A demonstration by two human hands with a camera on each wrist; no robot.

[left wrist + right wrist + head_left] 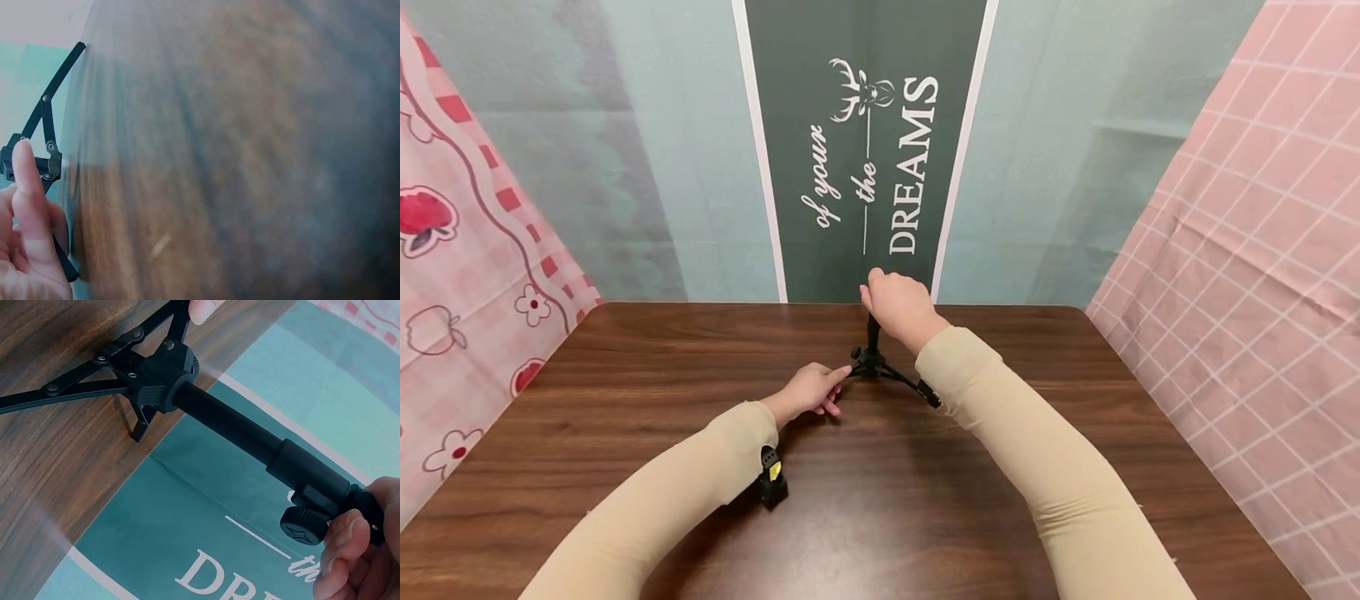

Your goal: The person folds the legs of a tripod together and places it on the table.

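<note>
My right grip [901, 307] is curled round the top end of the black tripod stand [871, 361], so the whole stand lies straight below it, its long axis running up the column [234, 422] from the spread legs [56, 390] to my fist. The column looks upright to me, or close to it. My left grip [808, 387] comes in low from the left and is nearer the base: it pinches one leg close to the hub [150, 380], thumb over it; how firmly, I cannot tell. So the two holds sit at opposite ends of that axis, and whatever I do with the top, I judge, depends on the base staying steady below. A round knob [304, 525] juts out of the column just beside my right fingers.

The stand is on the dark wood-grain counter [880, 483], towards its far edge and near the middle of its width. Past that edge hangs a pale blue-green cloth with a dark panel [865, 200] bearing white sideways lettering and a deer's head. A pink fruit-and-flower cloth [445, 275] hangs on my left, a pink checked cloth [1262, 208] on my right.
</note>
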